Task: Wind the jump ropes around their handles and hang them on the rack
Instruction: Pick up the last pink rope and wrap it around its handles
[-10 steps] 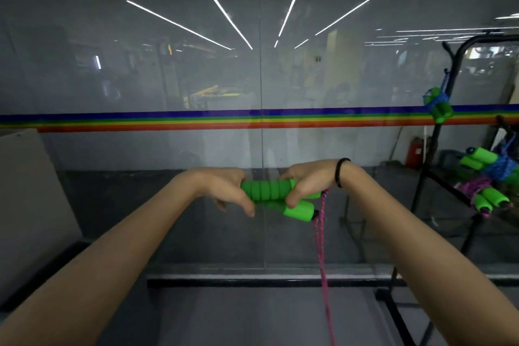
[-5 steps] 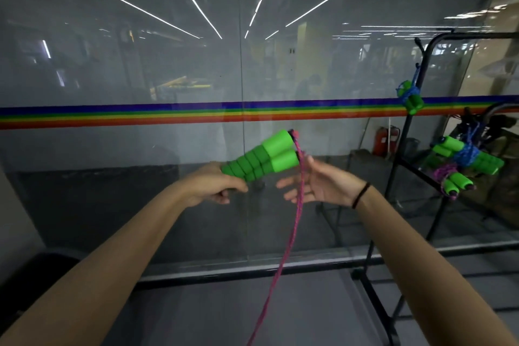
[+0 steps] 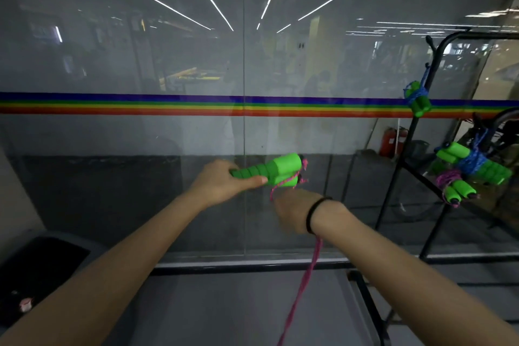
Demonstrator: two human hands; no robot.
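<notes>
While curled round the ribbed end, left hand (image 3: 222,182): gripped both handles (image 3: 276,170) together, thumb along the near side.
Handles: green foam cylinders, ribbed then smooth, side by side, tilted up to the right, in mid-air before the glass wall (image 3: 168,64).
Rope (image 3: 304,275): pink braided cord, one strand crossing the lower handle's smooth end, the rest hanging down out of frame.
Right hand (image 3: 289,211): blurred, just below the handle ends, closed on the rope; fingers hidden.
Rack (image 3: 393,177): black metal tube, well to the right.
High bundle (image 3: 418,102): green handles, blue cord, hung on the rack.
Low bundles (image 3: 471,167): blue-wound and pink-wound, touching.
</notes>
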